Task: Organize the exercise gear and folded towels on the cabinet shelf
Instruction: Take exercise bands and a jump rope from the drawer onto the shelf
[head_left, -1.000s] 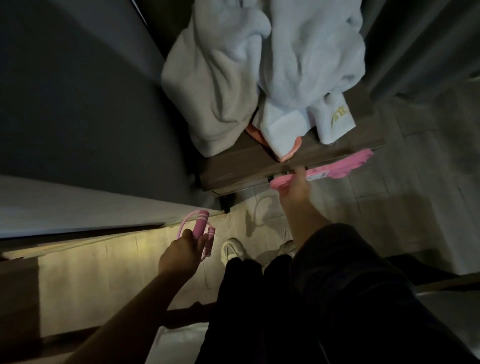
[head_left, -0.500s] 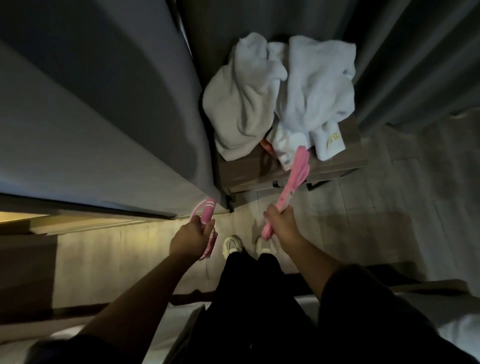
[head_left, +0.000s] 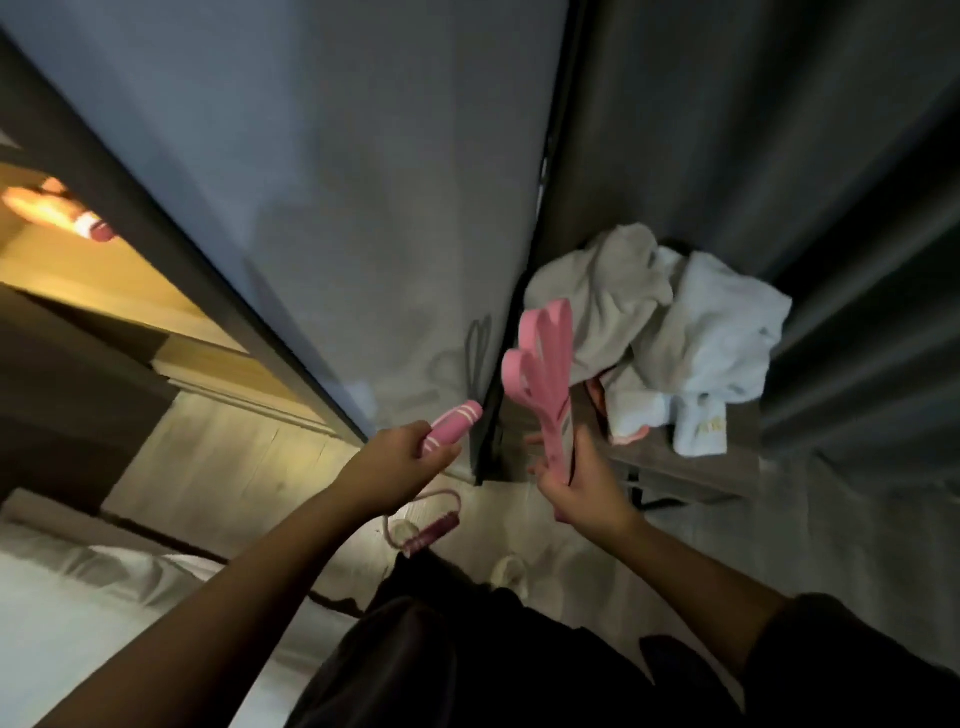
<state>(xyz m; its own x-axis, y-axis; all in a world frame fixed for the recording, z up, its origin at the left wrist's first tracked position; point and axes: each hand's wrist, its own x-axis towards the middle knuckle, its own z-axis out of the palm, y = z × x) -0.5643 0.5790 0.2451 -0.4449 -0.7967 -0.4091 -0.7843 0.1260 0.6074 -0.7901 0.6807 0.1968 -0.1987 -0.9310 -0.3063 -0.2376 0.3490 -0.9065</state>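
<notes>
My left hand (head_left: 402, 457) is closed around one pink handle of a jump rope (head_left: 453, 427); its cord and second handle (head_left: 431, 530) dangle below the hand. My right hand (head_left: 576, 483) grips a bundle of pink resistance bands (head_left: 543, 374) that stick upward in loops. Behind the bands, rumpled white towels (head_left: 675, 332) lie in a heap on a low wooden table (head_left: 691, 467), with something pink partly hidden under them.
A large grey cabinet door (head_left: 337, 208) fills the upper middle. To the left is a lit wooden shelf (head_left: 93, 270) holding a pink-ended object (head_left: 88, 228). A grey curtain (head_left: 857, 208) hangs on the right. A white bed (head_left: 78, 597) lies at lower left.
The view has swung left and up, bringing the lit shelf into sight. Both hands have risen, and the right hand has lifted the bands away from the table edge and turned them upright.
</notes>
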